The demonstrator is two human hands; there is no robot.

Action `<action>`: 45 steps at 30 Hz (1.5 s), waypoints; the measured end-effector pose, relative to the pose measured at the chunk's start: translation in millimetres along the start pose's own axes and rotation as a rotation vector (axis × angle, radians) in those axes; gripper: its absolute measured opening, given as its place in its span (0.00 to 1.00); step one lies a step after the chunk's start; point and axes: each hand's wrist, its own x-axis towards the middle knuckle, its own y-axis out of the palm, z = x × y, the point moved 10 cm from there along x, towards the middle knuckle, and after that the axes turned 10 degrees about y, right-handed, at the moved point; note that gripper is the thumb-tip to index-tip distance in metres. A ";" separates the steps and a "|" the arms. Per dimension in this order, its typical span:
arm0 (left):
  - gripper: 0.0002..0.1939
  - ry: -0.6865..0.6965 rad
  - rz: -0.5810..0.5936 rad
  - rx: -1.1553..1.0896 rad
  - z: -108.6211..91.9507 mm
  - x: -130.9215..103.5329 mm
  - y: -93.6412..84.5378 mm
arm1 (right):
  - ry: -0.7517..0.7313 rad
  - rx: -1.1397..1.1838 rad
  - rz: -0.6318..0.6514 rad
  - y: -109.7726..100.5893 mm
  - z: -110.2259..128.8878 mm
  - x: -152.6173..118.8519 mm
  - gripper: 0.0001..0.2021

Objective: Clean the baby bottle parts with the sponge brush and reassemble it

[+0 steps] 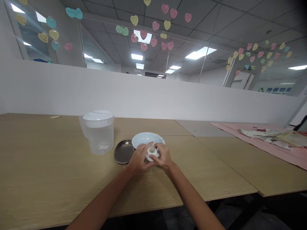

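Both hands are closed around a small bottle (pixel 152 152) with a white collar and a clear, nipple-like top. My left hand (pixel 140 157) holds it from the left, and my right hand (pixel 163 155) grips the collar from the right. Behind the hands a pale blue oval dish (pixel 144 138) rests on the table, partly covered by them. A round metal dish (pixel 124 152) lies just left of my left hand. The lower part of the bottle is mostly hidden by the fingers.
A clear plastic pitcher (pixel 100 135) with a lid stands left of the metal dish on the wooden table (pixel 59 179). At the right, a pink cloth (pixel 259 145) carries papers or packets. A white partition (pixel 144 99) runs behind the table.
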 end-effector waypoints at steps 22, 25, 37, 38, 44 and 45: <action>0.41 -0.108 -0.038 -0.073 0.5 1.6 -4.4 | -0.033 0.121 0.096 -2.9 0.8 4.5 0.21; 0.41 -0.127 -0.051 -0.093 -0.5 0.7 -5.9 | -0.005 0.137 0.115 -3.0 -2.6 3.8 0.21; 0.41 -0.141 -0.026 -0.112 5.6 -2.8 -1.4 | 0.327 0.696 0.395 13.6 -19.5 12.1 0.16; 0.41 -0.138 -0.021 -0.109 5.0 -2.3 -1.1 | 0.342 0.739 0.421 14.2 -20.8 11.9 0.16; 0.39 -0.126 -0.026 -0.097 3.0 -1.0 -2.2 | 0.358 0.818 0.314 1.1 -35.2 15.5 0.16; 0.39 -0.126 -0.026 -0.097 3.3 -1.2 -2.0 | 0.351 0.834 0.319 2.1 -34.2 15.4 0.16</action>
